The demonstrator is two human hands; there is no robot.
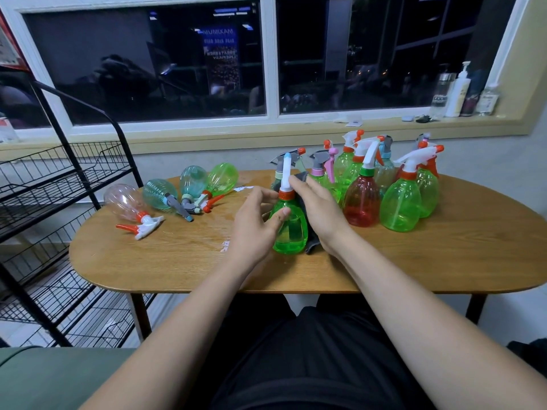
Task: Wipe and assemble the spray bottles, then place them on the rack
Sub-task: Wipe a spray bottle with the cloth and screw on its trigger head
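A green spray bottle (pixel 291 229) with an orange collar and white trigger head stands upright at the middle of the wooden table (pixel 177 261). My left hand (pixel 254 223) grips its left side, thumb on the body and fingers near the collar. My right hand (pixel 318 211) holds a dark grey cloth (pixel 312 241) against the bottle's right side, its fingertips pinching the cloth near the neck. The cloth hangs down to the tabletop and is mostly hidden behind the hand.
Several bottles lie on their sides at the left of the table, among them a clear one (pixel 124 202). Several upright green and red bottles (pixel 399 202) crowd the back right. A black wire rack (pixel 59 202) stands left of the table. Toiletry bottles (pixel 457 93) line the windowsill.
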